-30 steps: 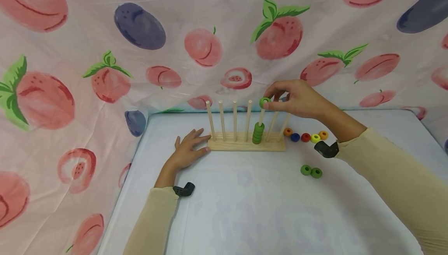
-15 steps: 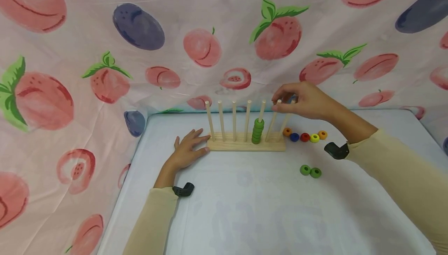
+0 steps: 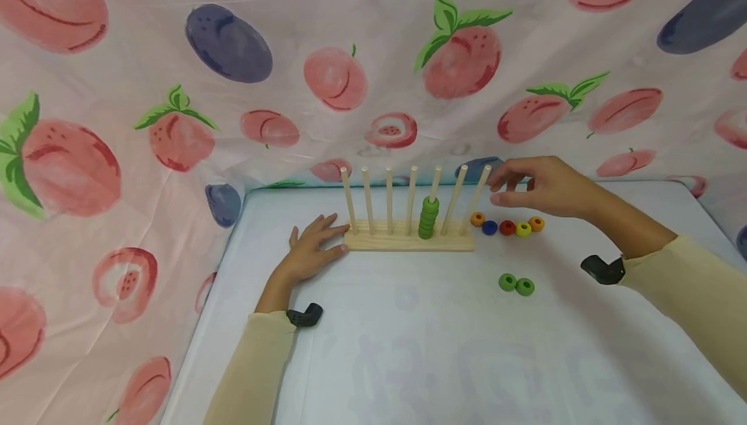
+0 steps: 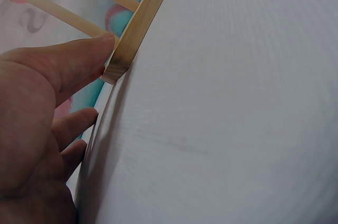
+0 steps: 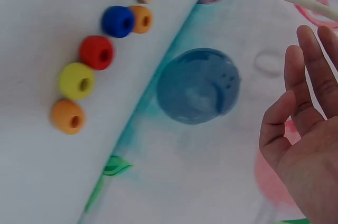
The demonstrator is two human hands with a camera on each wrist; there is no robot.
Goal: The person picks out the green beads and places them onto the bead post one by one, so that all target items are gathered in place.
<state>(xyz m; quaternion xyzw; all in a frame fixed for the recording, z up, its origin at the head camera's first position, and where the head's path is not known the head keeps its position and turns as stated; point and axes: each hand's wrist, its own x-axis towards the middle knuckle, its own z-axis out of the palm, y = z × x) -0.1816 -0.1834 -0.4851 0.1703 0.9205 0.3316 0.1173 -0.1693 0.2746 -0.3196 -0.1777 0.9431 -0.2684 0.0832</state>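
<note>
A wooden peg rack (image 3: 408,243) carries a row of several upright pegs. Several green beads (image 3: 428,219) are stacked on one peg right of its middle. My left hand (image 3: 315,253) lies at the rack's left end with fingers spread; in the left wrist view its thumb (image 4: 87,60) touches the base's end. Holding nothing, my right hand (image 3: 548,185) hovers just right of the last peg, its fingers loosely bent. Two more green beads (image 3: 516,284) lie on the table, in front and to the right of the rack.
Right of the rack lies a row of beads: an orange bead (image 3: 478,219), a blue bead (image 3: 489,228), a red bead (image 3: 507,228), a yellow bead (image 3: 522,229) and another orange bead (image 3: 536,224). A fruit-printed cloth (image 3: 332,16) hangs behind the white table (image 3: 373,347).
My right hand let go of a green bead, which slid down onto the stack. The hand then moved right, past the last peg. My left hand stays in place.
</note>
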